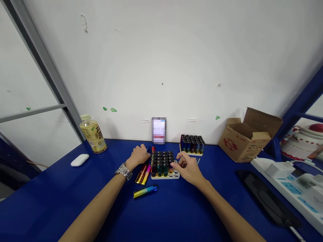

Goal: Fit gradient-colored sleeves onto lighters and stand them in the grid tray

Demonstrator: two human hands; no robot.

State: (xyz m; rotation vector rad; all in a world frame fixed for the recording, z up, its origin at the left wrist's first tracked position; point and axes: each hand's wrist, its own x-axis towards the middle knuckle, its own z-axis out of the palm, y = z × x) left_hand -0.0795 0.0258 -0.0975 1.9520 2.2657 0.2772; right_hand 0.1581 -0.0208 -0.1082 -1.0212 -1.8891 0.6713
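Note:
My left hand point(138, 157), with a metal watch point(123, 171) on its wrist, is curled over a blue lighter point(148, 148); most of that lighter is hidden. Beside it lie a red lighter point(153, 149) and several shiny red, gold and pink lighters point(143, 174). My right hand point(188, 168) is at the right side of a white holder point(165, 177) filled with upright lighters point(159, 168). Its thumb tip is by a lighter point(171, 168) in the front right, thumb and index finger apart. Vacant holes show at the holder's front right corner. Nearer me lies a yellow-blue lighter point(145, 191).
A second holder of lighters point(192, 146) stands by the wall, near a propped-up phone point(158, 131). At left are a drink bottle point(94, 134) and a white case point(80, 160). At right are an open cardboard box point(237, 143), a black device point(267, 196) and power strips point(292, 188).

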